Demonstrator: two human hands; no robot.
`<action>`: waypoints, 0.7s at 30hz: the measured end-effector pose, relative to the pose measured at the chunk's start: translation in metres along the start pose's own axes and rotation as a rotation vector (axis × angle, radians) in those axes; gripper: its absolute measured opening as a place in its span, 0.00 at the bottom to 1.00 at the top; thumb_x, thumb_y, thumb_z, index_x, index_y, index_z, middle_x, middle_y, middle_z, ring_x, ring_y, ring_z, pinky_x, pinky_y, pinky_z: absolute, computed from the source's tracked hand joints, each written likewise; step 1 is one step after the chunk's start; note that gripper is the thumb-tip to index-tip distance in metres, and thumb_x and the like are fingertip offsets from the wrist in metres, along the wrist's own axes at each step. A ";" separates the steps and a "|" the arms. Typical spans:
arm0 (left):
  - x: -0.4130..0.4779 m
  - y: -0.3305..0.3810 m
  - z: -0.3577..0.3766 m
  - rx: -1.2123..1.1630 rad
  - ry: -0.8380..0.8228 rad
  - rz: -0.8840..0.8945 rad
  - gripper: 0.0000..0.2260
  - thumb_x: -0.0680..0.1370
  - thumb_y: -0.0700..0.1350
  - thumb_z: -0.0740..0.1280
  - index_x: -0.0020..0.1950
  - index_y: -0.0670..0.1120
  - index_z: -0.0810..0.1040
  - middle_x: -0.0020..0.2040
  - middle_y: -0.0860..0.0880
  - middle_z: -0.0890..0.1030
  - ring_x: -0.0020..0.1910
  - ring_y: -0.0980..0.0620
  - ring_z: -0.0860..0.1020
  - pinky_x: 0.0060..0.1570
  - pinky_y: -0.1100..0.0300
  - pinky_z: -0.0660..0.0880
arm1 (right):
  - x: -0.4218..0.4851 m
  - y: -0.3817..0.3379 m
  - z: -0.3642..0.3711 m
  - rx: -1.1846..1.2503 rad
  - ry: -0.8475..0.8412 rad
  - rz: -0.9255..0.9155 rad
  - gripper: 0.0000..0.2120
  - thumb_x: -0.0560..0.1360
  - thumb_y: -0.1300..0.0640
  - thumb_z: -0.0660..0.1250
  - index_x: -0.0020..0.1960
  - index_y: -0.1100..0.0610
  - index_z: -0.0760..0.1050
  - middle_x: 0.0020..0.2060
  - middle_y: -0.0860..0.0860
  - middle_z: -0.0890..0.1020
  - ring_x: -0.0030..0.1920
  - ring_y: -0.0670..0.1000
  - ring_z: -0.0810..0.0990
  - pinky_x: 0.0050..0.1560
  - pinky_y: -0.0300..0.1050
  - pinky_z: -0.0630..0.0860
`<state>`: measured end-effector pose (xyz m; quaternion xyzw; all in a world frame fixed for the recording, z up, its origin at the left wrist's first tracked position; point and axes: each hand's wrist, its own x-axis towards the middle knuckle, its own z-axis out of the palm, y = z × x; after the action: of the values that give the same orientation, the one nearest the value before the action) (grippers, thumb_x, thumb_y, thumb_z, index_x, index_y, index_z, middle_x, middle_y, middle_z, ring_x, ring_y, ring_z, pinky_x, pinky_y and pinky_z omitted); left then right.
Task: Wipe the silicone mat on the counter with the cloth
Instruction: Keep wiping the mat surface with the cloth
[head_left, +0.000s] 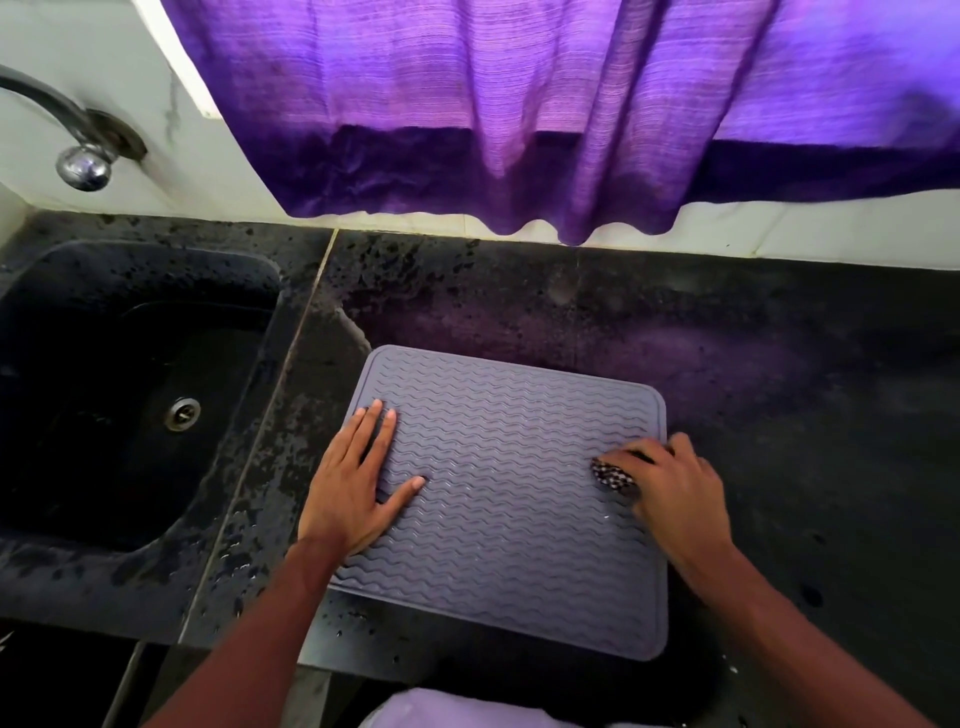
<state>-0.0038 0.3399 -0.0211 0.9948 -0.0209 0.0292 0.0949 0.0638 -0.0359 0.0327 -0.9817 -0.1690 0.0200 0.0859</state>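
Closest to the lens, a pale lilac patch of fabric (441, 712) shows at the bottom edge, between 2 bare forearms. Beyond it the grey, square, wave-ribbed silicone mat (509, 493) lies flat on the black speckled stone counter (779, 415), its near edge close to the counter's front. The right hand (675, 493) is clenched round a small, bunched black-and-white checked cloth (613, 475), fingers curled over it, holding it against the mat beside the mat's right border, about halfway along that side; part of the cloth pokes out to the left of the fingers. Across the mat from that grip, well to its left, the left hand (353, 483) lies palm down over the mat's left border, fingers straight and thumb spread, grasping nothing. A few small water drops glint on the ribs just nearer the camera than the grip. To the right of the grip the counter looks dull and dark; left of the flat hand it is flecked with wet patches. Farther left again, past a seam in the stone, sits a black sink (104, 322) with a round metal drain (183, 413). Far up and left of the grip, a chrome tap (62, 119) juts from the white wall (831, 228). Straight beyond the grip, a purple curtain (519, 104) with a darker hem hangs over that wall, ending just above the counter's back edge.
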 end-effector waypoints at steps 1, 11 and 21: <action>0.000 0.000 0.000 -0.002 0.003 0.000 0.40 0.80 0.70 0.53 0.83 0.44 0.54 0.83 0.47 0.53 0.82 0.49 0.52 0.79 0.47 0.57 | -0.003 0.005 -0.002 0.017 -0.020 0.029 0.32 0.53 0.67 0.78 0.54 0.45 0.81 0.49 0.44 0.81 0.46 0.55 0.72 0.36 0.48 0.76; -0.001 0.000 0.005 -0.143 0.115 -0.009 0.38 0.78 0.67 0.63 0.81 0.44 0.63 0.82 0.47 0.61 0.81 0.48 0.58 0.76 0.45 0.63 | 0.021 -0.035 -0.011 0.625 0.076 0.109 0.12 0.71 0.54 0.74 0.53 0.48 0.79 0.46 0.41 0.82 0.47 0.43 0.79 0.48 0.39 0.72; -0.004 -0.008 0.009 -0.260 0.139 -0.056 0.26 0.84 0.51 0.59 0.80 0.43 0.64 0.81 0.48 0.63 0.80 0.51 0.60 0.76 0.46 0.64 | 0.071 -0.172 0.039 0.372 -0.031 -0.234 0.19 0.67 0.61 0.76 0.56 0.50 0.81 0.48 0.48 0.77 0.51 0.52 0.74 0.47 0.49 0.76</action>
<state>-0.0072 0.3459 -0.0315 0.9700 0.0098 0.0923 0.2248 0.0711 0.1536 0.0238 -0.9223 -0.2763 0.0556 0.2645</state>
